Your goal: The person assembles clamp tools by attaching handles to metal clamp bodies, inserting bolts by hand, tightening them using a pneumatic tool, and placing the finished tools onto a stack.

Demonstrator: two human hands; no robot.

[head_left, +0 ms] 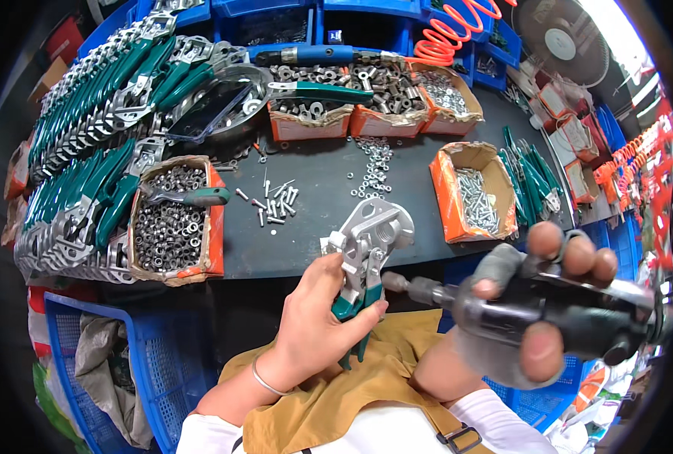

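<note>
My left hand (306,318) is closed around a pliers-like hand tool (370,234) with a silver metal head and green handles. The head points away from me over the table's near edge. A black power screwdriver (571,306) lies sideways in my right hand (495,348), which wears grey covering with bare fingertips. The driver's socket tip (394,281) points left, right beside the pliers-like tool near the top of its handles. Whether the tip touches the tool, I cannot tell. My right hand looks slightly blurred.
Green-handled tools (102,98) are stacked at left. Orange boxes hold small rings (171,234), screws (476,200) and metal bushings (386,91). Loose screws (280,203) and nuts (374,166) lie on the dark table (314,159). A red coiled hose (446,38) hangs behind; a blue crate (162,356) stands below left.
</note>
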